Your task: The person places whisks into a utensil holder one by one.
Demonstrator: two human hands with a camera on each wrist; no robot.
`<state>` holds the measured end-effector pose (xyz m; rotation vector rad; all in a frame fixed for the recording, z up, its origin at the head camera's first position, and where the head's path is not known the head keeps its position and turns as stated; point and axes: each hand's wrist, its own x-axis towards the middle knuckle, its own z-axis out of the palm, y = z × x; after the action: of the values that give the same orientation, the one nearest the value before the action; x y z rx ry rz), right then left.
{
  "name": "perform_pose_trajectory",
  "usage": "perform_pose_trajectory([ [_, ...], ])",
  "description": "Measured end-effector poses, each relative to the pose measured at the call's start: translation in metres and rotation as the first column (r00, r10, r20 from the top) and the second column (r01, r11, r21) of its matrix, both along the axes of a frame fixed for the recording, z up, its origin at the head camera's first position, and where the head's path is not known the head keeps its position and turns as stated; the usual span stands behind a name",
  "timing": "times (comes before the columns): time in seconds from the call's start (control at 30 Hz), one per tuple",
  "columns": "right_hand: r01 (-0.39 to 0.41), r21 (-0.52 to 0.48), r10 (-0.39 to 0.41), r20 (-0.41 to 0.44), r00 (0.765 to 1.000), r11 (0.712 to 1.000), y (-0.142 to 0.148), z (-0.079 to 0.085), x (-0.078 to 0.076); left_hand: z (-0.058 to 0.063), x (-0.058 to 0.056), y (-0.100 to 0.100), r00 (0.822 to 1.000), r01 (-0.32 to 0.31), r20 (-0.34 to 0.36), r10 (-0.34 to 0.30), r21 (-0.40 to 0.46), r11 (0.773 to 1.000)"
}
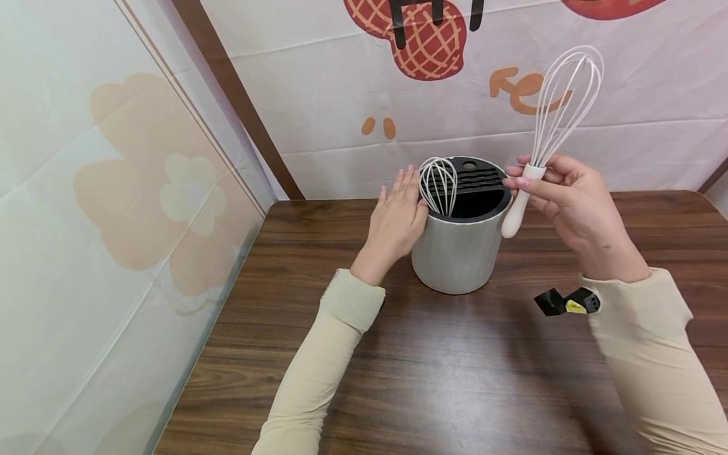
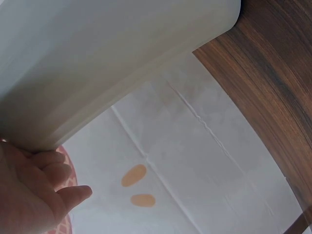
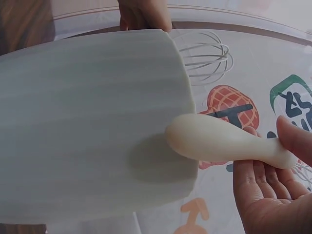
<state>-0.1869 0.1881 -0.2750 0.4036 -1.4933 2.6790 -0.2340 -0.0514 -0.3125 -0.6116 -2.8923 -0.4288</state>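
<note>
My right hand (image 1: 574, 208) pinches a white whisk (image 1: 527, 183) near the top of its handle, wire loops up and handle end angled down beside the holder's rim. In the right wrist view the whisk handle (image 3: 219, 139) overlaps the holder wall, with thumb and fingers around its neck. A pale grey utensil holder (image 1: 455, 256) with a black slotted top stands upright on the table. Inside it a second, smaller whisk (image 1: 438, 186) sticks up at the left. Against the holder's left side rests my left hand (image 1: 398, 218), its fingers extended; the left wrist view shows fingers (image 2: 51, 168) at the wall.
The dark wood table (image 1: 432, 379) runs back to a white printed cloth (image 1: 318, 82) hanging behind the holder. A pale flowered panel (image 1: 136, 202) borders the left edge. A small black device (image 1: 569, 302) sits at the right sleeve cuff.
</note>
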Motion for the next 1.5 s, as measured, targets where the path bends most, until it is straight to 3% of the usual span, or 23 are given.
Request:
perform_pose_trajectory([
  [0.67, 0.005, -0.060, -0.006, -0.020, 1.000, 0.998, -0.011, 0.012, 0.003, 0.002, 0.000, 0.002, 1.000, 0.005, -0.010, -0.005, -0.007, 1.000],
  [1.5, 0.039, -0.100, -0.042, -0.032, 0.999, 0.994, -0.021, 0.021, -0.005, 0.001, 0.000, 0.001, 1.000, 0.002, -0.004, -0.002, -0.006, 1.000],
])
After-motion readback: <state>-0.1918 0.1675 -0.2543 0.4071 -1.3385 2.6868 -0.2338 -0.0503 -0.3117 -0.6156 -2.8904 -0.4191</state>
